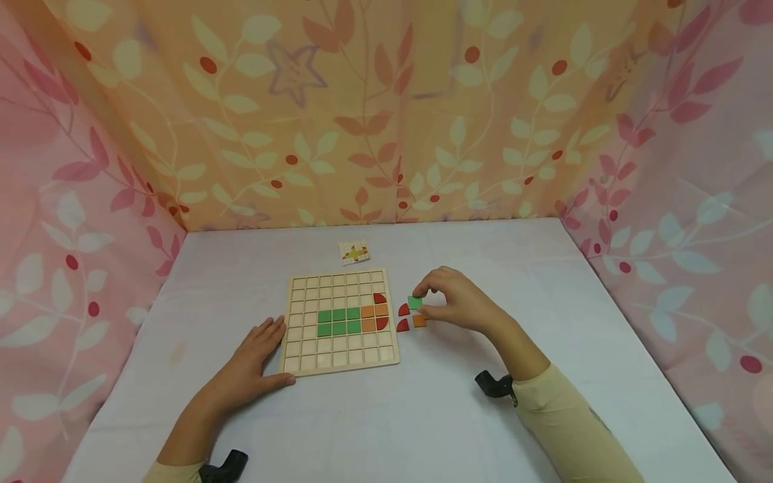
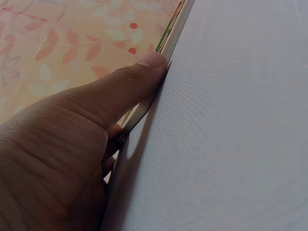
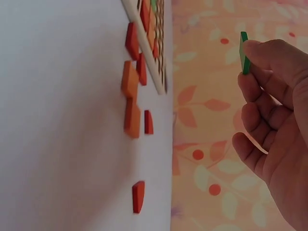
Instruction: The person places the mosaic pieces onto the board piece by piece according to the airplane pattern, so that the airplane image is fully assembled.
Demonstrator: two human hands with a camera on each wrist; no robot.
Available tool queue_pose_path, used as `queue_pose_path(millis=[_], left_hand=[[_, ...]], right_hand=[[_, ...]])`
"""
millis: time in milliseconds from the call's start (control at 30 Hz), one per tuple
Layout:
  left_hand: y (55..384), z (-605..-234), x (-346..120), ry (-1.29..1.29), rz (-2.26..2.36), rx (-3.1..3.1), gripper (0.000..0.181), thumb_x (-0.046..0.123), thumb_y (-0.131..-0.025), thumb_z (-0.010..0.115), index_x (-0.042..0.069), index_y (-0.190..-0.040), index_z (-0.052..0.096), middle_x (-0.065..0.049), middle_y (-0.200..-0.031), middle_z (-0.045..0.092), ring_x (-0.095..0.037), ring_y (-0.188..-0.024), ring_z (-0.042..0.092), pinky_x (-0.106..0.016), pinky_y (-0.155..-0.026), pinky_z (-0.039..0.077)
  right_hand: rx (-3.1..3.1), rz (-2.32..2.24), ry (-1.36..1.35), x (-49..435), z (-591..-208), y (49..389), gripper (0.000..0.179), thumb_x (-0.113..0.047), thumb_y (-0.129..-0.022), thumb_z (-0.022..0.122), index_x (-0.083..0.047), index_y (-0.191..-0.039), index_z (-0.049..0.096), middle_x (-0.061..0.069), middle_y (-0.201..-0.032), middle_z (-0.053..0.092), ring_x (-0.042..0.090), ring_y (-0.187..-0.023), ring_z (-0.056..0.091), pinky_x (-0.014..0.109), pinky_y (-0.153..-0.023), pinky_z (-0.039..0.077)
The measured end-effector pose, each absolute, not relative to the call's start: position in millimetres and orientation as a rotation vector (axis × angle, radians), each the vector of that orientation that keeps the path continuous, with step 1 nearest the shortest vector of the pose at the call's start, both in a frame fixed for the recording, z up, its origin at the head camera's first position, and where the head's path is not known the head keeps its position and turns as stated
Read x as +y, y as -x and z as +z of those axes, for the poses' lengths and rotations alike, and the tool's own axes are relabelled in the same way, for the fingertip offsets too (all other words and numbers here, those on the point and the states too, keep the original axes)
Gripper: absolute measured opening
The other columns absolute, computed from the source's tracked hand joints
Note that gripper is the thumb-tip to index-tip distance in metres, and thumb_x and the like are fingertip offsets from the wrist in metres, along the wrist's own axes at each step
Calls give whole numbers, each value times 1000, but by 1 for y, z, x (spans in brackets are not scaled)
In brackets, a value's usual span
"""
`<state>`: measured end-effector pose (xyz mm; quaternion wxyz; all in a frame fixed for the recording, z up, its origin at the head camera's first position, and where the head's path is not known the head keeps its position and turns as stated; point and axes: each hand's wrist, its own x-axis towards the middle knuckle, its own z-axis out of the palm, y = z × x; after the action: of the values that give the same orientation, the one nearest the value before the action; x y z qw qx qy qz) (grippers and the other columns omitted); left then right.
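A square wooden grid board (image 1: pixel 332 360) lies on the white table. Green square tiles (image 1: pixel 339 322) fill a block of its cells, joined on the right by orange squares (image 1: pixel 368 318) and two red quarter-round tiles (image 1: pixel 382 323). My left hand (image 1: pixel 244 365) rests against the board's near left corner, its fingers along the left edge and the thumb (image 2: pixel 130 79) at the front edge. Right of the board, my right hand (image 1: pixel 461 302) pinches a green square tile (image 3: pixel 244 54) between thumb and fingertip. The right wrist view shows that tile held clear of the table.
Beside the board's right edge lie loose red quarter-round tiles (image 1: pixel 402 325) and an orange tile (image 1: pixel 419 321); the right wrist view shows several loose pieces. A small pattern card (image 1: pixel 353 252) lies behind the board. Patterned cloth (image 1: pixel 374 134) hangs around the table.
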<state>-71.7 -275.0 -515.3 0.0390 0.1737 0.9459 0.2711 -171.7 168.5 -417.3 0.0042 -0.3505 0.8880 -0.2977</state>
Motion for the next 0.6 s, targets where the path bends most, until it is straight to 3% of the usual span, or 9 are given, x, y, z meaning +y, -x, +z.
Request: queue_pose_path(millis=[167,400,600], left_hand=[[72,-515,-274,-529,827,2900,115,63,-76,82,6,-162,28,-8,-170,23,-37,-158,12,-38,-130,2],[71,-512,-274,-558,849,2903,114,56,-76,85,2,-160,30,-12,-169,25,-37,-158,14,-29,-129,-2],[71,-512,-274,-535,846,2892,114,56,-77,85,3,-161,29,-10,-170,24,-36,-158,13,-29,-128,-3]], right_hand=[[2790,-918,1082,148,-410,174,22,-22,-87,81,-20,-108,75,-11,-104,70,14,-103,59,41,-93,54],[2787,-893,1162,116,-403,176,22,-24,-88,80,-19,-109,75,-10,-104,70,20,-107,61,37,-96,49],[2779,-888,1196,88,-404,175,21,-26,-89,80,-20,-109,75,-12,-102,71,14,-107,60,37,-102,47]])
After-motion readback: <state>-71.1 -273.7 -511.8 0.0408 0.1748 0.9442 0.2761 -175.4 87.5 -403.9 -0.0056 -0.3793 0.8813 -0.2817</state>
